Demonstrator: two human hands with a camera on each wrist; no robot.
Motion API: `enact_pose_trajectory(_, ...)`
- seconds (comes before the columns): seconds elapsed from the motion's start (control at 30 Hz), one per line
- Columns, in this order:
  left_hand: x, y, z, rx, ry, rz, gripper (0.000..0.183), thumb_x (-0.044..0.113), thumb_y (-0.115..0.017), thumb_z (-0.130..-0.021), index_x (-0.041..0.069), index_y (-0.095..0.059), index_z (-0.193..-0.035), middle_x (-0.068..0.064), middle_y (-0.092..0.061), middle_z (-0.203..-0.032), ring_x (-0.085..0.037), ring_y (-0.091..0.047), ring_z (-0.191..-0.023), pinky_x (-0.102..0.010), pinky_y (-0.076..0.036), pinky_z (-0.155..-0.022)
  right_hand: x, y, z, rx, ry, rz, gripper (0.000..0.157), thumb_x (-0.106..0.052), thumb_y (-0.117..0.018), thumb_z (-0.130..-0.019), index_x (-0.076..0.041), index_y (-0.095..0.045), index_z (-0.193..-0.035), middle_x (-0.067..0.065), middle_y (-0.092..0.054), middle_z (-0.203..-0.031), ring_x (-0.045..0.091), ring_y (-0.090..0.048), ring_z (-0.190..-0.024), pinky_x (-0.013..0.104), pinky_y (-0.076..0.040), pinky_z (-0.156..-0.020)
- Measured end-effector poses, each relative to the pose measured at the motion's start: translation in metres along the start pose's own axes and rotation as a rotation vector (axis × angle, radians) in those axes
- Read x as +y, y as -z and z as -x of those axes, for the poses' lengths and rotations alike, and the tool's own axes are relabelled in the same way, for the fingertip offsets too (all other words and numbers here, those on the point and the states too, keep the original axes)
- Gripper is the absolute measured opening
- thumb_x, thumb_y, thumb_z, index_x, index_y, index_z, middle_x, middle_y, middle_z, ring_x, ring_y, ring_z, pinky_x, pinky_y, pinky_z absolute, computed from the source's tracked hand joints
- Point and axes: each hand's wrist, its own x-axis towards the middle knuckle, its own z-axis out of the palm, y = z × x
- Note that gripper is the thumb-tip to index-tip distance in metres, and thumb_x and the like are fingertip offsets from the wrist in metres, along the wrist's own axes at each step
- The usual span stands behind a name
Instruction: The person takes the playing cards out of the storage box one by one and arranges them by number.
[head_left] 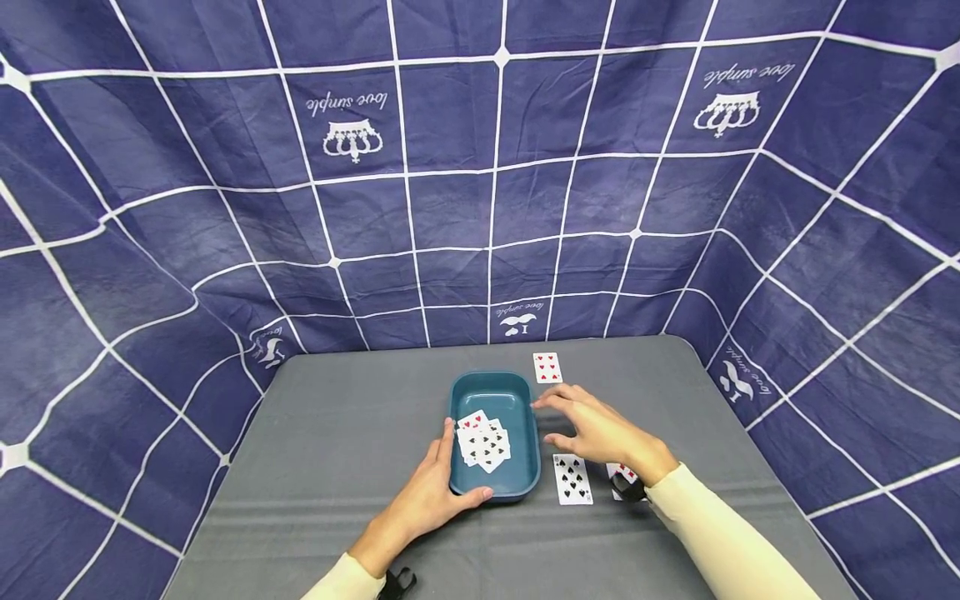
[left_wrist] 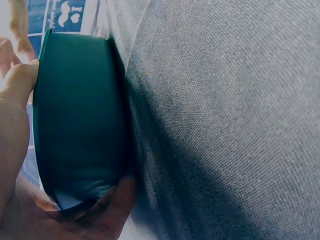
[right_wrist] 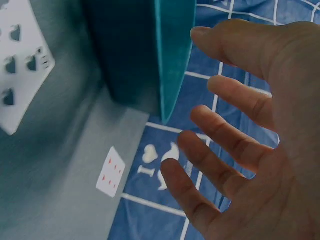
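A teal rectangular tray with rounded corners and a smooth, plastic-looking surface (head_left: 497,406) sits between the two hands on the tabletop. The left hand (head_left: 433,492) grips its near left corner, thumb on the near rim and fingers along the left wall. The right hand (head_left: 590,423) is spread wide at the tray's right side, thumb and fingers apart and nothing in its grasp; whether a fingertip touches the rim I cannot tell.

Inside the tray, closest to the left hand's fingers, lies a loose, overlapping pile of white playing cards (head_left: 484,443), with black spades uppermost and red hearts showing at the far edge.

Just beyond the right hand's fingertips, a white card with six red hearts (head_left: 547,367) lies face up near the tray's far right corner. On the near side of the right hand's thumb lies a white card with black spades (head_left: 573,481), also face up. A white card with red pips (head_left: 617,469) lies partly hidden under the right wrist and its black strap.

Grey woven cloth covers the tabletop (head_left: 330,467). Past both hands hangs a navy fabric curtain with white grid lines (head_left: 442,208), printed with crowns and lettering.
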Motion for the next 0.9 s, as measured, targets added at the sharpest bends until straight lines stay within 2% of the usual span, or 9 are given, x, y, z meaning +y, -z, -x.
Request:
enact_pose_trajectory(0.23, -0.004, -0.001, -0.001, -0.002, -0.006, -0.009, 0.144, 0.066, -0.096, -0.090, -0.002, -0.012, -0.186, -0.029, -0.052, -0.171, -0.044, -0.066, -0.147, -0.064, -0.057, -0.121, -0.013, -0.003, -0.022, -0.019, 0.035, -0.019, 0.054, -0.025, -0.092, -0.102, -0.020, -0.074, -0.152, 0.001, -0.071, -0.154, 0.027, -0.068, -0.146, 0.055, -0.058, -0.122)
enact_pose_trajectory(0.4, -0.004, -0.002, -0.001, -0.001, -0.007, -0.009, 0.143, 0.066, -0.096, -0.091, -0.002, -0.012, -0.186, -0.029, -0.052, -0.171, -0.044, -0.066, -0.147, -0.064, -0.057, -0.120, -0.019, -0.007, -0.036, -0.037, 0.060, -0.014, 0.055, -0.027, -0.093, -0.102, -0.018, -0.074, -0.153, 0.002, -0.071, -0.152, 0.025, -0.070, -0.142, 0.054, -0.059, -0.121)
enact_pose_trajectory(0.67, -0.002, -0.001, -0.001, -0.005, 0.000, -0.008, 0.143, 0.064, -0.096, -0.091, -0.002, -0.012, -0.186, -0.030, -0.052, -0.171, -0.044, -0.066, -0.147, -0.064, -0.057, -0.120, -0.033, -0.014, -0.056, -0.129, 0.052, -0.065, 0.059, -0.027, -0.091, -0.103, -0.016, -0.072, -0.158, 0.004, -0.067, -0.153, 0.025, -0.068, -0.144, 0.054, -0.060, -0.119)
enact_pose_trajectory(0.9, -0.002, -0.002, -0.003, -0.011, -0.004, -0.005, 0.143, 0.063, -0.096, -0.092, -0.001, -0.010, -0.186, -0.030, -0.051, -0.173, -0.044, -0.064, -0.150, -0.064, -0.056, -0.121, -0.043, -0.022, -0.073, -0.216, 0.054, -0.060, 0.071, -0.029, -0.098, -0.097, -0.018, -0.070, -0.161, 0.008, -0.065, -0.152, 0.027, -0.067, -0.140, 0.052, -0.061, -0.117)
